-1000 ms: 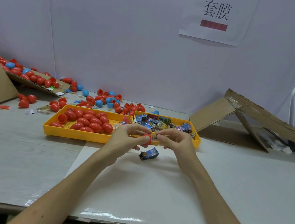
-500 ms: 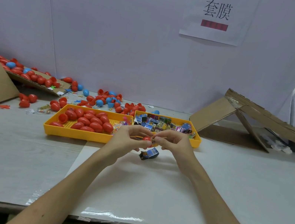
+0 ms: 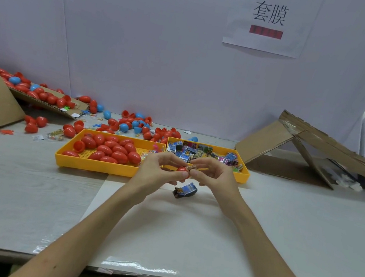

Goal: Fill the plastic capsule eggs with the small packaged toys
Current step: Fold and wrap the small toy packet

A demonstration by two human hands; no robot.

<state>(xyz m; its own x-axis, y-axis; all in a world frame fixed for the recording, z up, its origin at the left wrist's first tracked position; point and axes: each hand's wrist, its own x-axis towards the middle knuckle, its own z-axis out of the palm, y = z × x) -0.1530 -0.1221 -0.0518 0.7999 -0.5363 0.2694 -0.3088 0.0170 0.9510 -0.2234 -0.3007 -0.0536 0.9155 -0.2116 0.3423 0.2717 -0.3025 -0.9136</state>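
Though unseen before — packet (image 3: 192, 168) at egg (image 3: 181, 169)

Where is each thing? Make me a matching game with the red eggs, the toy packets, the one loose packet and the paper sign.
Things:
1. red eggs
2. toy packets
3. loose packet
4. paper sign

Places:
A. on the wall
B. in the left tray
C. alone on the table, nearer than the trays
D. in the right tray

Pairs: 1-B, 2-D, 3-C, 4-A
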